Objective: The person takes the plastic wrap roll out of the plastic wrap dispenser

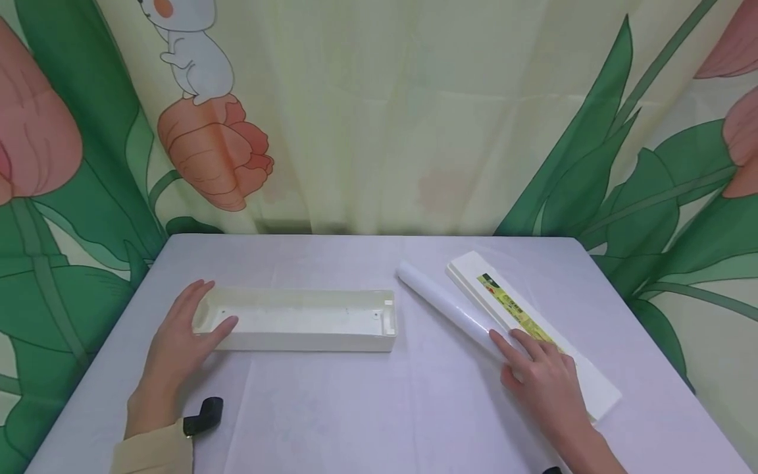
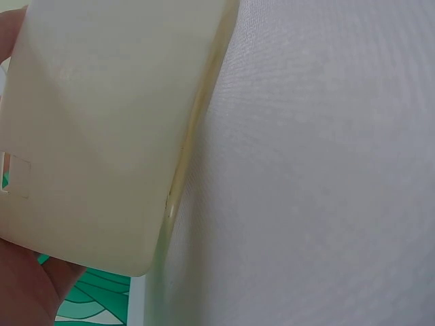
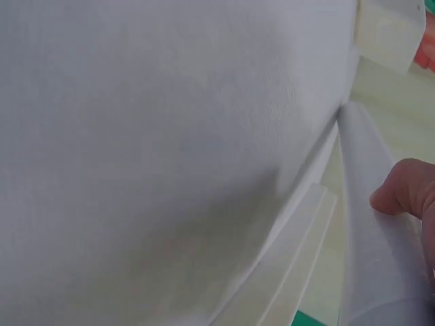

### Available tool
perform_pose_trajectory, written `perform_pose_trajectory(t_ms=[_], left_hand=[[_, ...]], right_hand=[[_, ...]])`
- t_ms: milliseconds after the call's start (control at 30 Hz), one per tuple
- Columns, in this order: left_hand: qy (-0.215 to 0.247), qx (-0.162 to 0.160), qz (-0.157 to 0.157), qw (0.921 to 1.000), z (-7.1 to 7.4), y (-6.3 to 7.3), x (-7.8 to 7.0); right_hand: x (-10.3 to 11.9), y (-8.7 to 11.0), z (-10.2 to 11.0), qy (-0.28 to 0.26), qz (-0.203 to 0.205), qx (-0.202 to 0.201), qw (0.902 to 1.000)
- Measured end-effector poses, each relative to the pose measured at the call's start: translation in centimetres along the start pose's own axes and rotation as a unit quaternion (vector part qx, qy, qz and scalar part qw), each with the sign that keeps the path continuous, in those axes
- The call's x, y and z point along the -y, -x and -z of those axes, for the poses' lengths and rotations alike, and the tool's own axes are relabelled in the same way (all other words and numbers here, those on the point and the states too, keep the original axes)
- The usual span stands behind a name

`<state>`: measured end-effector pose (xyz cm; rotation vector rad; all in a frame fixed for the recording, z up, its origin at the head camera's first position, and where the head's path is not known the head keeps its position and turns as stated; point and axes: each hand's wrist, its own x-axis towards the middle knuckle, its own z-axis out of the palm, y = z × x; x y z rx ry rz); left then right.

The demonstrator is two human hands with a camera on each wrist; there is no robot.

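Observation:
A long white open-topped plastic box (image 1: 308, 342) lies crosswise on the left half of the table. My left hand (image 1: 177, 339) grips its left end, the thumb over the near wall; the left wrist view shows the box's end wall (image 2: 109, 136) close up. Slanting over the table's right half is a white, glossy roll, apparently cling film (image 1: 450, 306). My right hand (image 1: 545, 382) holds this roll from above, and its thumb (image 3: 401, 190) presses on the roll in the right wrist view. The roll's near end is partly hidden by the hand and forearm.
Beside the roll, on its right, lies a long white lid (image 1: 527, 306) with a yellow-green label. A white cloth (image 1: 331, 415) covers the table. Behind it hangs a curtain (image 1: 379, 131) printed with tulips and a rabbit.

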<state>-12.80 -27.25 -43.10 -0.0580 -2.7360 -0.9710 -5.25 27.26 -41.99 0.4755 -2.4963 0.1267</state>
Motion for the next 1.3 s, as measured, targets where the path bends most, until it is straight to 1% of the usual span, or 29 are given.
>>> perform_pose_trajectory(t_ms=[133,300,533,767,1000,1167,1300], left_hand=[[-0.001,-0.002,0.004,1.0,0.0,0.0,0.1],[-0.001,-0.002,0.007,1.0,0.0,0.1,0.2],[0.001,-0.001,0.006,1.0,-0.1,0.2,0.2],[-0.001,-0.009,0.006,0.9999,-0.2,0.2,0.3],[-0.005,-0.002,0.016,0.9999,-0.2,0.3,0.2],[-0.001,0.0,0.007,1.0,-0.3,0.2,0.3],[-0.007,-0.003,-0.001,1.0,-0.2,0.2,0.4]], right_hand=[[0.8,0.2,-0.3,-0.002,-0.003,0.002,1.0],[1.8,0.5,-0.6,0.006,-0.01,0.03,0.9995],[2.5,1.0,-1.0,-0.004,-0.026,0.063,0.9977],[2.9,0.6,-0.9,-0.003,-0.044,0.088,0.9952],[3.0,0.3,-0.4,0.003,-0.071,0.137,0.988],[3.1,0.4,-0.2,0.004,-0.077,0.148,0.986],[3.1,0.3,-0.1,0.005,-0.093,0.165,0.9818]])
